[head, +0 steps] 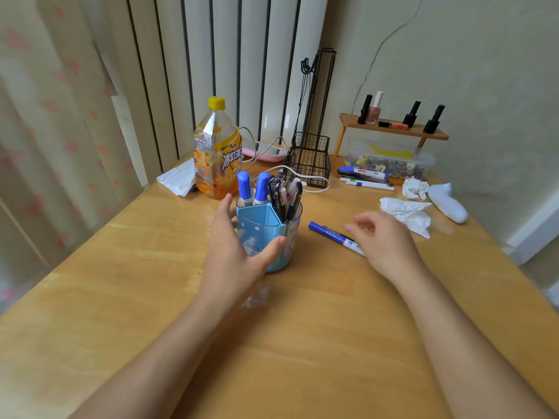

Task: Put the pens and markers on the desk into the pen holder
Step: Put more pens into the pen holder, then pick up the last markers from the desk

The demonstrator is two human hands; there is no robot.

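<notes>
A blue pen holder [260,228] stands mid-desk with two blue-capped markers [252,189] and several dark pens [286,198] upright in it. My left hand [233,249] wraps its left and front side, thumb across the front. A blue-capped marker [331,235] lies flat on the desk to the right of the holder. My right hand [384,240] hovers over that marker's white end with fingers loosely curled and apart, holding nothing. Several more markers and pens [364,176] lie in a row at the back right.
An orange drink bottle [216,152] stands behind the holder, beside a folded paper [178,178]. A black wire basket [310,160] and a white cable sit behind. Crumpled tissues [406,211], a white device [447,202], a clear box [393,160] and a small wooden shelf [393,128] fill the right.
</notes>
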